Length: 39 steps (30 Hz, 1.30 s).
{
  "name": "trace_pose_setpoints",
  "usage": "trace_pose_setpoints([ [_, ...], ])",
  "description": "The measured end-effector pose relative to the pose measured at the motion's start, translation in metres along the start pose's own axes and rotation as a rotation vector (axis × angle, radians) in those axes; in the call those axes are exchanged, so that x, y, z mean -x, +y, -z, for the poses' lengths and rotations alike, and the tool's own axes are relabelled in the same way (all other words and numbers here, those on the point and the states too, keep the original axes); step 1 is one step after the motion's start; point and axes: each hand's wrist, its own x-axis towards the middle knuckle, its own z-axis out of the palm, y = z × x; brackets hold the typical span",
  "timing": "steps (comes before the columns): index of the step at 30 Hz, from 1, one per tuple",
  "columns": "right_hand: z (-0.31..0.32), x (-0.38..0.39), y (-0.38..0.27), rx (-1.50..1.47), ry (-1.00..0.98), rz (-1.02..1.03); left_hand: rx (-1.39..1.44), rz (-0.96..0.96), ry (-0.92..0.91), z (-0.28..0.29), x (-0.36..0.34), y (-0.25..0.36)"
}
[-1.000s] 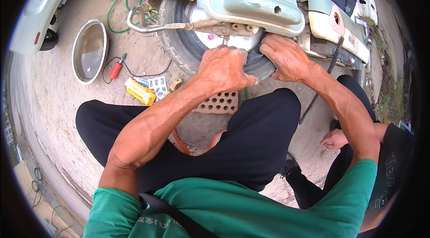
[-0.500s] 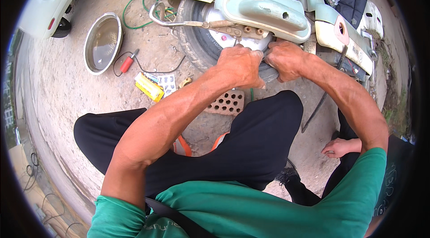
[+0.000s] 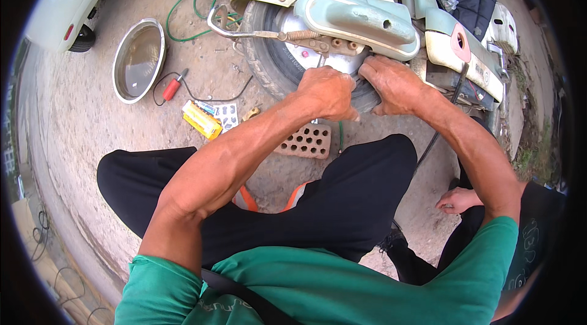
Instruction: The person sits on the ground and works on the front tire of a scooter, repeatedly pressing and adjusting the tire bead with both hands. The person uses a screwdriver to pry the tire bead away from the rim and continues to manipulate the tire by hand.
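Note:
A scooter wheel with a worn black tyre (image 3: 260,62) and a silver rim (image 3: 296,31) lies close in front of me under a pale blue-green cover (image 3: 361,19). My left hand (image 3: 328,92) is wrapped round a thin metal bar (image 3: 321,61) at the wheel; the bar shows above and below the fist, its ends partly hidden. Beside it, my right hand (image 3: 394,85) grips the near right part of the tyre, fingers bent over toward the rim and thumb on the outer side. A curved metal stand (image 3: 229,33) crosses above the wheel.
A holed brick (image 3: 309,143) sits below the wheel. Leftward are a basin of murky water (image 3: 139,59), a red-handled tool (image 3: 172,89), a yellow box (image 3: 202,120) and a patch sheet (image 3: 227,116). A green hose (image 3: 177,31) curls behind. Another person's hand (image 3: 457,201) is at right.
My right hand has shifted from a tighter fist to a flatter grip over the tyre. My left hand stays on the bar, nearly unmoved. The view has shifted slightly.

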Motion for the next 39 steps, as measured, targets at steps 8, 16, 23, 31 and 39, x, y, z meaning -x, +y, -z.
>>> trace_pose_setpoints([
  [8, 0.008, -0.03, -0.017, 0.166, -0.399, -0.048, -0.074, -0.14, 0.329, -0.028, 0.015, -0.011],
  [16, -0.003, -0.02, -0.003, -0.005, -0.251, -0.058, -0.229, -0.342, 0.484, -0.027, 0.04, -0.039],
  [23, 0.015, -0.033, -0.001, -0.123, -0.397, -0.091, -0.05, -0.102, 0.087, -0.002, 0.021, -0.025],
  [31, 0.014, -0.036, -0.014, 0.043, -0.457, -0.065, 0.065, -0.031, -0.329, 0.034, 0.002, -0.019],
  [39, 0.01, -0.028, -0.012, -0.725, -0.142, -0.27, 0.052, -0.01, -0.311, 0.034, 0.004, -0.018],
])
